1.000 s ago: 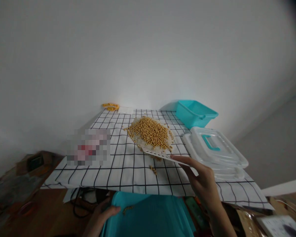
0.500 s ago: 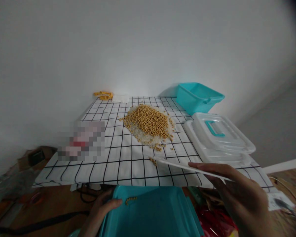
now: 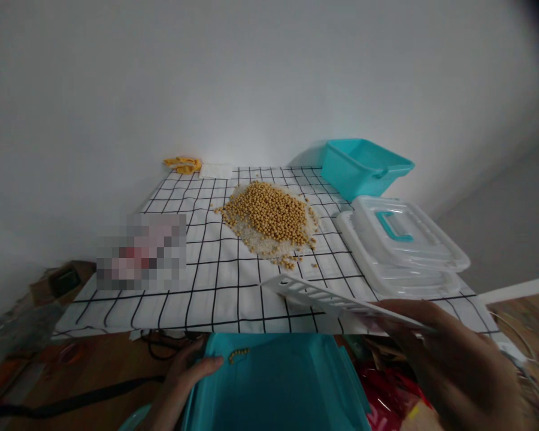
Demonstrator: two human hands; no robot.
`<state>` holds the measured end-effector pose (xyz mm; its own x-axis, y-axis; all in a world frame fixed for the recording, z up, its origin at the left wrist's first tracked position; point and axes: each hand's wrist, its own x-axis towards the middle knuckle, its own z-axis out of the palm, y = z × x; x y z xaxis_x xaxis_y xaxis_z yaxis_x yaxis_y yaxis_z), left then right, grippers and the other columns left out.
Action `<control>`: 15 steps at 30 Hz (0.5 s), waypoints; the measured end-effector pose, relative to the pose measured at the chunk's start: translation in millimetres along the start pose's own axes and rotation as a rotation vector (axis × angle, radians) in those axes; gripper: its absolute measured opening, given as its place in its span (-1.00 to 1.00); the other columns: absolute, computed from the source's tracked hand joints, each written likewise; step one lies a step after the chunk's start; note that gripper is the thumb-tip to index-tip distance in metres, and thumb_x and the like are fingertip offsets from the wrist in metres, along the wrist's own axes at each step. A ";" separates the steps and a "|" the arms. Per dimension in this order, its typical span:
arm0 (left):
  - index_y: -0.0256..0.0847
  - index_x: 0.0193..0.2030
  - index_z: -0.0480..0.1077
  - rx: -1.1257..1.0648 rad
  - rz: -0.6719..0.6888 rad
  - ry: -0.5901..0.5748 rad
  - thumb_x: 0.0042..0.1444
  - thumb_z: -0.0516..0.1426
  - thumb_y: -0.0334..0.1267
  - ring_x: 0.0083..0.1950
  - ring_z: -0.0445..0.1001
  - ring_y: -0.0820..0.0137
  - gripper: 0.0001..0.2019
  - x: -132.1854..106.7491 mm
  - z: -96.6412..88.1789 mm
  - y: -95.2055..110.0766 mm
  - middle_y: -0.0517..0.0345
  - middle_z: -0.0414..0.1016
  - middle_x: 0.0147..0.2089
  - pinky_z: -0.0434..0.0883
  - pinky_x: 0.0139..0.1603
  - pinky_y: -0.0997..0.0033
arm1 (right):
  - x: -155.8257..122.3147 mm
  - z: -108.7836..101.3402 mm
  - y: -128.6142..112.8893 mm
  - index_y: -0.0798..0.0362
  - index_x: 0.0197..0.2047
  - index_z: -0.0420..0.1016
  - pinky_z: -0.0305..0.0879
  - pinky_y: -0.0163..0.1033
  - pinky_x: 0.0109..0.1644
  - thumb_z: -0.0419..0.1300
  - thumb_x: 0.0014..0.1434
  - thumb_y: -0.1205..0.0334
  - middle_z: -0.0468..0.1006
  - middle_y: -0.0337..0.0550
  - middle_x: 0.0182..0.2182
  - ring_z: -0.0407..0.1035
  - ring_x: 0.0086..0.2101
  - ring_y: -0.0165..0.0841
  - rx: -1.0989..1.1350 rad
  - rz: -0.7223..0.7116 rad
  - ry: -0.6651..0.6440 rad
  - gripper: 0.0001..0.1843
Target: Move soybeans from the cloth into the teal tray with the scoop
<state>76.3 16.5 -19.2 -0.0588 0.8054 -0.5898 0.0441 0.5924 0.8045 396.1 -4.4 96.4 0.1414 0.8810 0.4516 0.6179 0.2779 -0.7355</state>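
Note:
A pile of soybeans (image 3: 269, 218) lies with some white rice on the checked cloth (image 3: 215, 281) of a table. My right hand (image 3: 453, 353) grips a white slotted scraper (image 3: 323, 296), held flat over the table's front edge. My left hand (image 3: 184, 374) holds the left rim of a teal bin (image 3: 287, 389) below that edge. A few soybeans (image 3: 238, 354) lie inside the bin near my left thumb.
A second teal bin (image 3: 363, 167) stands at the back right. Two stacked clear lids (image 3: 404, 245) with a teal handle lie at the right. An orange object (image 3: 182, 163) sits by the wall. A blurred patch is at the left. Clutter and cables lie on the floor.
My right hand has drawn the scraper back from the pile toward the table's front edge and lifted it. The small group of beans near the front edge is gone from the cloth.

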 end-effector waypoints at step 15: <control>-0.04 -0.31 0.67 -0.012 -0.015 -0.038 -0.27 0.32 -0.02 -0.08 0.71 -0.16 -0.67 -8.9 2.2 8.3 0.06 0.81 -0.27 0.63 -0.02 0.01 | -6.6 -0.9 1.6 -0.24 -0.07 0.62 0.50 -0.38 -0.44 0.17 0.34 0.01 0.72 -0.24 -0.31 0.63 -0.43 -0.27 -0.051 0.007 0.079 -0.78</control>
<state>79.5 14.3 -7.4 -0.0212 0.7971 -0.6035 0.0316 0.6039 0.7964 396.9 -10.1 92.7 0.2056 0.8491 0.4865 0.6549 0.2501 -0.7132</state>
